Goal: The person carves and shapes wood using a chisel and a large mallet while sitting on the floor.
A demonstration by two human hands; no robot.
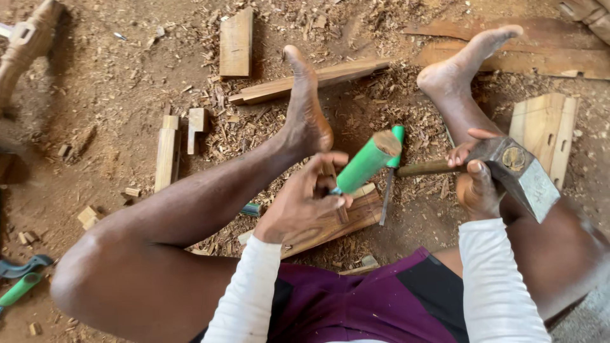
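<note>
I sit on the ground with both bare legs stretched out. My left hand (304,204) grips a chisel with a thick green handle (367,162), its blade pressed into a brown wooden workpiece (340,221) lying between my legs. My right hand (475,181) holds a hammer by its wooden shaft, close under the steel head (522,173), raised to the right of the chisel. A second green-handled chisel (389,184) lies on the ground between the two hands.
Wood shavings cover the dirt floor. Planks and offcuts lie around: a board (236,42) at the back, a long strip (305,81) by my left foot, blocks (168,150) at left, a slab (546,130) at right. Green-handled tools (19,279) lie at far left.
</note>
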